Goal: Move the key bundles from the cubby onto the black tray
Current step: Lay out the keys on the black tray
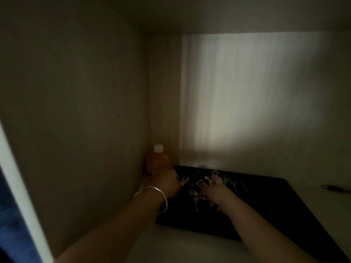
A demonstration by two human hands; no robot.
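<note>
My right hand (216, 196) covers part of a key bundle (195, 198); its keys are too dark to count. Beyond my fingers, further keys (235, 184) blur together. The black tray (284, 215) is cut off at the lower right.

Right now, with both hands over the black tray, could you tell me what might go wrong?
1. The left hand, closed on a few keys, works close to the orange bottle with a white cap and could topple it.
2. In this dim light, the key bundles already lying on the flat black tray could tangle with the bundle in the right hand.
</note>
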